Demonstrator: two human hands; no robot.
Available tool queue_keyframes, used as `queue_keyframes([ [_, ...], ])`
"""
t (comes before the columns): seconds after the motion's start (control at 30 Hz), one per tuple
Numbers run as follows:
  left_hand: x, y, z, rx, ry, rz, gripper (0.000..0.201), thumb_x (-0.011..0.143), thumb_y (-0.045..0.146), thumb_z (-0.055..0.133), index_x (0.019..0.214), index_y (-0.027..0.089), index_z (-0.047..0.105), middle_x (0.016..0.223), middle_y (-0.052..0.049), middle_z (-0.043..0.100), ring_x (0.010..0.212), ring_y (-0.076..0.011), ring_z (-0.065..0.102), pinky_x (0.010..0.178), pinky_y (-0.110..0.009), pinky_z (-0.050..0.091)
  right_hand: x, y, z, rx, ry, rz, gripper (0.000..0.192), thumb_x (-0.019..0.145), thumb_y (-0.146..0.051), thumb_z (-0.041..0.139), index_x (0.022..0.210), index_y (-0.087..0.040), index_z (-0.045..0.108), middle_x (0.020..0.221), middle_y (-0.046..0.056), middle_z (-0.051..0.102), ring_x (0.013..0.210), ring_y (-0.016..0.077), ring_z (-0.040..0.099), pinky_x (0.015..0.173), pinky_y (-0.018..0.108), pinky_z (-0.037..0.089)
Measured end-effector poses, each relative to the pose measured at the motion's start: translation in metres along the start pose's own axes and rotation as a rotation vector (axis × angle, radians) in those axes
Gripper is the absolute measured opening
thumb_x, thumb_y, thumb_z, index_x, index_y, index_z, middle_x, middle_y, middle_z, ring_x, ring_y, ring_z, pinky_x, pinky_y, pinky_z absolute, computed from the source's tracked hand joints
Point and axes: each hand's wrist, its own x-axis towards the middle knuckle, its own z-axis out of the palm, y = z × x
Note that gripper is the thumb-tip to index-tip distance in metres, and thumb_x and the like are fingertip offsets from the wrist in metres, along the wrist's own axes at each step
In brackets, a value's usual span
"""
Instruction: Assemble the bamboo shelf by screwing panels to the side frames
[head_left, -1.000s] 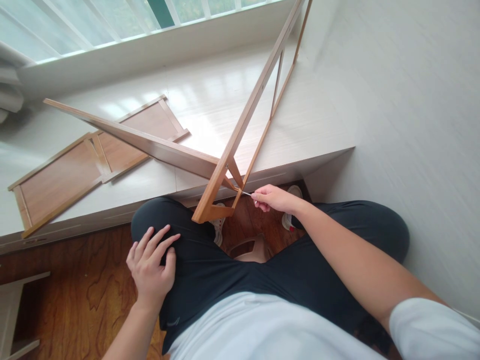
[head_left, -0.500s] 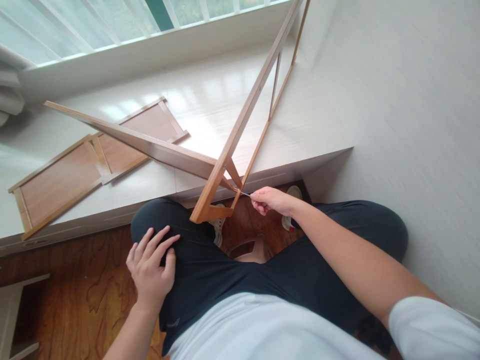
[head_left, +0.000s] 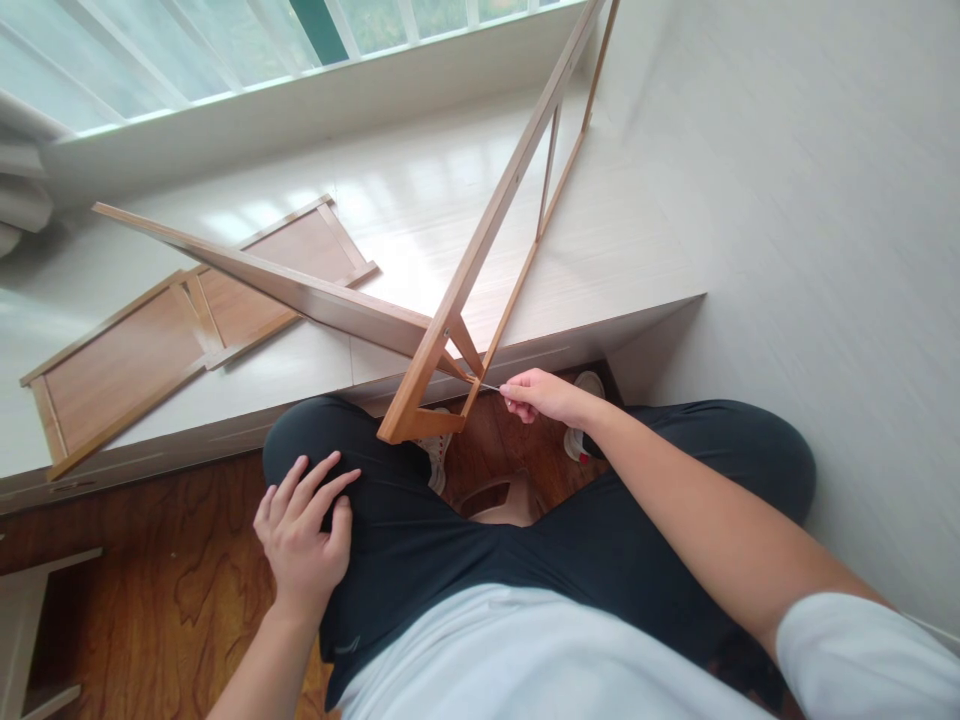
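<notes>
From where I stand, a person in a white short-sleeved top and dark trousers (head_left: 480,570) sits with knees wide apart, facing a pale ledge (head_left: 637,230) below a bright window (head_left: 225,45). The right hand (head_left: 536,393) pinches a thin metal tool (head_left: 490,387) between thumb and curled fingers, its shaft pointing left to the near lower end of a tall wooden frame (head_left: 480,257). The tip meets the narrow rail there; whether it sits inside a hole is too small to tell. The frame slants up and away to the right across the ledge, its near end jutting past the ledge's edge, between the knees. A long wooden panel (head_left: 337,312) joins it near that end and stretches off to the left, so the two make a wide V. Beneath this panel, two framed brown boards (head_left: 124,360) lie on the ledge, end to end and askew. The left hand (head_left: 307,525) holds nothing; it rests palm down, fingers spread, on the left thigh. Reddish-brown wooden floor (head_left: 195,580) shows below, and a grey curtain (head_left: 22,180) hangs at the far left.
</notes>
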Motion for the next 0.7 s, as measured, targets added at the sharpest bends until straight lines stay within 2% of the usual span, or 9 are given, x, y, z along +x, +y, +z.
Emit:
queue_keyframes([
  [0.13, 0.0007, 0.0006, -0.0009, 0.005, -0.006, -0.004, 0.022, 0.099, 0.025, 0.055, 0.111, 0.028, 0.073, 0.137, -0.009, 0.070, 0.144, -0.0335, 0.052, 0.119, -0.059, 0.032, -0.0015, -0.0018, 0.0013, 0.018, -0.003, 0.014, 0.040, 0.093, -0.043, 0.071, 0.065, -0.016, 0.061, 0.053, -0.002, 0.057, 0.046, 0.0084, 0.051, 0.046, 0.020, 0.041],
  [0.4, -0.0003, 0.0006, -0.0016, -0.010, -0.025, -0.024, 0.023, 0.097, 0.025, 0.056, 0.111, 0.030, 0.073, 0.138, -0.007, 0.070, 0.144, -0.0331, 0.051, 0.121, -0.058, 0.030, -0.0042, -0.0003, 0.0075, 0.113, -0.042, 0.028, 0.045, 0.092, -0.051, 0.068, 0.065, -0.016, 0.058, 0.053, -0.002, 0.054, 0.045, 0.0088, 0.050, 0.048, 0.022, 0.040],
  [0.7, 0.0018, 0.0030, -0.0028, -0.034, -0.025, -0.064, 0.023, 0.096, 0.026, 0.057, 0.110, 0.032, 0.074, 0.137, -0.005, 0.070, 0.144, -0.0325, 0.051, 0.122, -0.057, 0.028, -0.0045, 0.0051, 0.0089, 0.249, -0.119, 0.032, 0.050, 0.082, -0.062, 0.075, 0.069, -0.018, 0.056, 0.054, -0.005, 0.049, 0.048, 0.0100, 0.048, 0.053, 0.025, 0.042],
])
